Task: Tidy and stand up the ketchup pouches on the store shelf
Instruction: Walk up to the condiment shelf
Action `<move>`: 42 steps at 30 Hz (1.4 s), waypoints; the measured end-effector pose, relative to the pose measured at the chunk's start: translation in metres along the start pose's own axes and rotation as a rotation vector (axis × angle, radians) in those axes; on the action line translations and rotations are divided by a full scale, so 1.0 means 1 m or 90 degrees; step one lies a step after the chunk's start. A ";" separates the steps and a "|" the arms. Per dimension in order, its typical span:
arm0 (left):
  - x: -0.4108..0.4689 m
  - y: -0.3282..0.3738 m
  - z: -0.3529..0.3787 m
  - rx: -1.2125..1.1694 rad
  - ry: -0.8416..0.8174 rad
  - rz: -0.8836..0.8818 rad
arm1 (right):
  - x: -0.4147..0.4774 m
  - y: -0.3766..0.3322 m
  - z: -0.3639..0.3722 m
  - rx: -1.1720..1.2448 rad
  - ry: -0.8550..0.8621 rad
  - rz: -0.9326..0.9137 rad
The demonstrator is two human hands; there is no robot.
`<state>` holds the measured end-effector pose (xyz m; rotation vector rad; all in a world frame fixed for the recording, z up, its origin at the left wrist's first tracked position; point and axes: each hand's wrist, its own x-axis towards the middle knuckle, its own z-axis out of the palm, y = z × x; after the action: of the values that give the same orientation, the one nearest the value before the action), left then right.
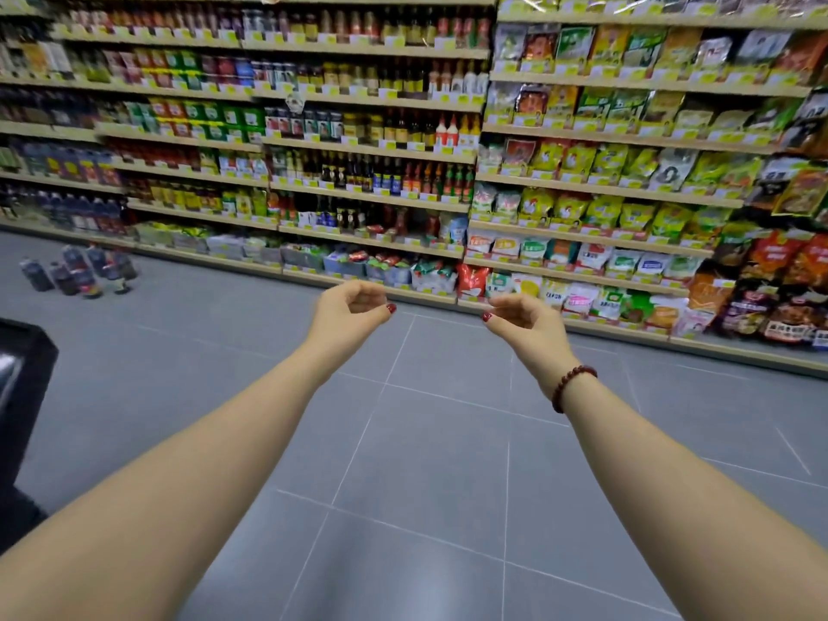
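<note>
Two bare forearms are reaching forward from the bottom corners over the grey tiled floor (430, 463); nearest on the left edge, a dark object (22, 387) is showing only in part, too cropped to identify; the right wrist is wearing a dark red bead bracelet (571, 387); the left hand (354, 307) is hovering in mid-air, fingers curled loosely inward, grasping nothing; the right hand (519, 313) is mirroring it, fingers likewise curled and empty, thumbs with red nails pointing toward each other across a gap; both hands are staying well apart from the shelving; further back on the left, a cluster of dark bottles (78, 273) is standing on the floor just in front of the shelf base; beyond the hands, the store shelf (372, 242) is running across the whole view in many tiers with yellow price tags; red-and-white packs that may be the ketchup pouches (381, 259) are lying in trays on the lowest tier, straight ahead of the left hand, some seeming to be tipped over, though blur is preventing certainty; bottled sauces are filling the tiers above; bagged goods (618, 212) are occupying the section to the right.
</note>
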<state>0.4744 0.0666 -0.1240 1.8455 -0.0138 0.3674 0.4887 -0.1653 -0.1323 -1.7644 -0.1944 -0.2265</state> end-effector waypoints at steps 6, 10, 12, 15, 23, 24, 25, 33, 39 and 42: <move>0.125 -0.038 0.056 -0.009 0.015 -0.006 | 0.140 0.058 -0.012 0.005 0.000 0.001; 0.208 -0.056 0.090 -0.004 0.045 -0.053 | 0.232 0.088 -0.020 -0.011 -0.030 0.020; 0.247 -0.066 0.103 -0.004 0.048 -0.065 | 0.275 0.100 -0.020 -0.006 -0.036 0.030; 0.302 -0.083 0.120 0.001 0.040 -0.072 | 0.332 0.119 -0.011 -0.004 -0.043 0.029; 0.475 -0.146 0.144 0.004 0.020 -0.034 | 0.498 0.177 0.038 -0.004 -0.052 0.025; 0.499 -0.154 0.145 0.004 0.017 -0.035 | 0.521 0.182 0.045 -0.008 -0.049 0.032; 0.524 -0.162 0.146 0.003 0.014 -0.038 | 0.544 0.186 0.051 -0.012 -0.046 0.038; 0.699 -0.207 0.154 -0.005 0.000 -0.072 | 0.710 0.213 0.089 -0.031 -0.039 0.058; 0.830 -0.255 0.169 -0.012 -0.003 -0.069 | 0.840 0.263 0.121 -0.022 -0.039 0.073; 0.901 -0.279 0.182 -0.010 -0.006 -0.080 | 0.910 0.294 0.134 -0.018 -0.032 0.089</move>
<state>1.4293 0.1406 -0.1988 1.8228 0.0923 0.2697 1.4489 -0.0876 -0.2015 -1.8041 -0.1027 -0.0843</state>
